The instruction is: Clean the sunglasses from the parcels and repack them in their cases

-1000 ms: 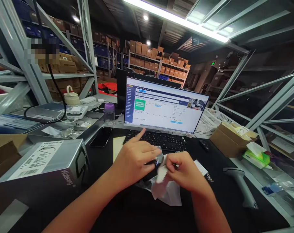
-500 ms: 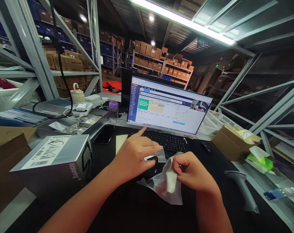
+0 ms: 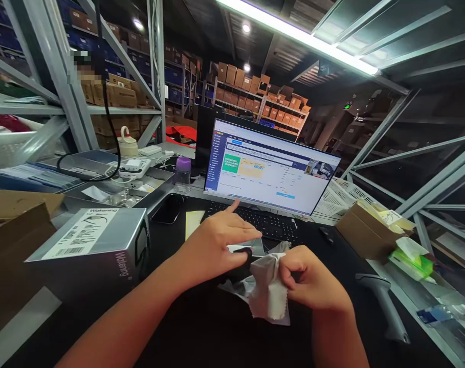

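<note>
My left hand (image 3: 216,246) is over the desk in front of the keyboard (image 3: 272,224), its index finger raised. Between its thumb and fingers is a small silver and black object (image 3: 258,247), mostly hidden by the hand, so its kind does not show. My right hand (image 3: 312,280) is closed, with a pale grey wiping cloth (image 3: 269,291) pinched between thumb and fingers. The cloth has a zigzag edge and hangs in folds just right of my left thumb. Thin, translucent whitish material (image 3: 232,288) lies beneath and beside it.
A silver product box (image 3: 90,255) and an open carton (image 3: 21,240) stand at left. Behind the keyboard is a monitor (image 3: 268,166). A phone (image 3: 168,208) and a purple-lidded bottle (image 3: 183,174) are left of it. A barcode scanner (image 3: 385,306) and tissues (image 3: 412,259) lie right.
The cloth in my right hand has spread wider, showing more of its face toward the left. My left hand keeps nearly the same pose. The whole view has shifted slightly.
</note>
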The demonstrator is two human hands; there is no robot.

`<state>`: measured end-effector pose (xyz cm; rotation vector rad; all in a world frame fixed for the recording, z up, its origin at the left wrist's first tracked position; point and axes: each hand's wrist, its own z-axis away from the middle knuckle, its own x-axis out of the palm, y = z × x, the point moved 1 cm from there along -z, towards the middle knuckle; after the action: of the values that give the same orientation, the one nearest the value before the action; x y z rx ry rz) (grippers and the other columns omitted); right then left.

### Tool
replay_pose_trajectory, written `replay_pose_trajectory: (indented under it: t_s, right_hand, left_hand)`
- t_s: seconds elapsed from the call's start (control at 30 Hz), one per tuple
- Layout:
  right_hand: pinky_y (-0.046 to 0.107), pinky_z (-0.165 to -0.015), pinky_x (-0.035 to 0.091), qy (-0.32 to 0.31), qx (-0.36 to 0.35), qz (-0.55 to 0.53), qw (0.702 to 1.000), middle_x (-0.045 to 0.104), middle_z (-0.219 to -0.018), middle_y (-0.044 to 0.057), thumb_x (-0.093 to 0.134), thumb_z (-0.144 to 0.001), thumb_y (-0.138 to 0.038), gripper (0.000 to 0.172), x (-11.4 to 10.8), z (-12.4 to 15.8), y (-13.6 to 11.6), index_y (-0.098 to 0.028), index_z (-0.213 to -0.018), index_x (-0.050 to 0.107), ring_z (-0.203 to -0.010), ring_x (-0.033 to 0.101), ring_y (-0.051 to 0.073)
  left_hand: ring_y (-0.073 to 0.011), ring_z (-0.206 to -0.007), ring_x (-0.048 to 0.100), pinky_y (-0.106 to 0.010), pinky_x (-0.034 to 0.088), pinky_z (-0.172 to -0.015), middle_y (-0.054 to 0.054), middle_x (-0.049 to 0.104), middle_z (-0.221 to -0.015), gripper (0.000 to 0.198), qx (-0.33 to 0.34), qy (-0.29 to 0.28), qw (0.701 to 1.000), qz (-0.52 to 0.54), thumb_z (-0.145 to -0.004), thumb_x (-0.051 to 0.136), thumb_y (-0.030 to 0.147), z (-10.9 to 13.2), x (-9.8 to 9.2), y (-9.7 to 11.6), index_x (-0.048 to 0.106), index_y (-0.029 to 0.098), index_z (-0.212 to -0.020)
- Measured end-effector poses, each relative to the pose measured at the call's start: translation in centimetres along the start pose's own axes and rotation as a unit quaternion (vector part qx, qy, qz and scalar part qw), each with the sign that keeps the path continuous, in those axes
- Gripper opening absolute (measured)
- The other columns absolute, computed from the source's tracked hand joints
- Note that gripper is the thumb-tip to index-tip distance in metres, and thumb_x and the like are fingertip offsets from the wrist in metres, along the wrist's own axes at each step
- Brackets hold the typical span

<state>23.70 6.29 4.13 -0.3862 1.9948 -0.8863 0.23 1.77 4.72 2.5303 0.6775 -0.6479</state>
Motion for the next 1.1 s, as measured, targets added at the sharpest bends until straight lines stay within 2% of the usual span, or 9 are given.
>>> replay_pose_trajectory:
  t_s: [0.3,0.37,0.43,0.5,0.6,0.67,0.77,0.97,1.1]
  right_hand:
    - [0.024,-0.053,0.023,0.196,0.054,0.042,0.978,0.035,-0.060,-0.007,0.048,-0.072,-0.006,0.025,2.8,-1.2,0.3,-0.023,-0.066,0.031,-0.057,0.029,0.010]
    - [0.023,-0.052,0.023,0.201,0.062,0.025,0.977,0.034,-0.060,-0.007,0.050,-0.071,-0.008,0.026,2.4,-1.2,0.9,-0.023,-0.064,0.030,-0.057,0.028,0.010]
    - [0.022,-0.051,0.024,0.222,0.083,-0.030,0.971,0.035,-0.059,-0.007,0.051,-0.066,-0.008,0.027,1.5,-0.9,1.4,-0.023,-0.062,0.029,-0.055,0.028,0.010]
    - [0.021,-0.049,0.026,0.284,0.098,-0.091,0.949,0.039,-0.058,-0.007,0.051,-0.062,-0.007,0.026,0.5,-0.4,1.7,-0.023,-0.062,0.031,-0.053,0.032,0.009]
    - [0.021,-0.052,0.035,0.364,0.077,-0.140,0.918,0.053,-0.063,-0.004,0.052,-0.059,-0.006,0.027,-0.1,0.0,1.3,-0.024,-0.065,0.033,-0.057,0.047,0.012]
    - [0.023,-0.056,0.040,0.367,0.054,-0.149,0.917,0.058,-0.066,-0.002,0.053,-0.059,-0.007,0.027,0.3,-0.2,0.8,-0.024,-0.064,0.033,-0.060,0.052,0.013]
    - [0.021,-0.048,0.033,0.354,0.042,-0.108,0.928,0.049,-0.055,-0.005,0.053,-0.057,-0.009,0.026,1.9,-1.1,0.3,-0.024,-0.059,0.032,-0.050,0.042,0.010]
    - [0.023,-0.046,0.021,0.377,0.010,0.062,0.924,0.032,-0.047,-0.008,0.046,-0.055,-0.011,0.021,4.5,-2.2,0.5,-0.023,-0.052,0.028,-0.046,0.027,0.009]
    - [0.022,-0.044,0.021,0.371,0.062,0.002,0.927,0.034,-0.045,-0.008,0.048,-0.053,-0.012,0.023,3.7,-1.7,0.5,-0.023,-0.051,0.028,-0.045,0.030,0.008]
  left_hand:
    - [-0.0150,-0.081,0.070,-0.059,0.025,-0.124,-0.002,0.077,-0.092,0.020,0.058,-0.013,0.993,-0.103,-0.088,0.059,0.008,0.0,2.3,0.9,0.072,0.017,-0.100]
    - [-0.0193,-0.098,0.070,-0.059,0.023,-0.124,-0.006,0.076,-0.108,0.028,0.065,-0.003,0.988,-0.141,-0.089,0.060,0.008,-0.1,2.6,1.0,0.069,0.018,-0.113]
    - [-0.0284,-0.127,0.057,-0.062,0.024,-0.123,-0.014,0.062,-0.136,0.049,0.046,0.016,0.981,-0.187,-0.087,0.065,0.011,-0.1,2.6,1.2,0.056,0.018,-0.135]
    - [-0.0337,-0.135,0.048,-0.061,0.035,-0.117,-0.018,0.052,-0.144,0.060,0.007,0.052,0.973,-0.226,-0.085,0.066,0.012,0.1,2.5,1.5,0.048,0.017,-0.141]
    - [-0.0300,-0.114,0.059,-0.049,0.053,-0.099,-0.014,0.062,-0.120,0.044,-0.037,0.082,0.972,-0.217,-0.083,0.057,0.008,0.5,2.6,2.1,0.056,0.016,-0.126]
    - [-0.0305,-0.112,0.060,-0.047,0.055,-0.095,-0.014,0.062,-0.119,0.051,-0.046,0.057,0.977,-0.201,-0.077,0.055,0.008,0.8,3.3,2.4,0.053,0.015,-0.127]
    - [-0.0360,-0.119,0.058,-0.052,0.055,-0.097,-0.019,0.059,-0.128,0.067,-0.036,0.030,0.973,-0.225,-0.072,0.060,0.017,1.1,4.6,2.9,0.043,0.010,-0.137]
    - [-0.0372,-0.106,0.066,-0.051,0.059,-0.085,-0.019,0.066,-0.115,0.049,-0.038,0.040,0.947,-0.316,-0.073,0.062,0.012,1.1,6.0,2.5,0.049,0.015,-0.121]
    - [-0.0328,-0.106,0.066,-0.046,0.061,-0.083,-0.017,0.063,-0.123,0.051,-0.035,-0.008,0.971,-0.237,-0.072,0.058,0.005,0.9,5.6,1.8,0.048,0.018,-0.120]
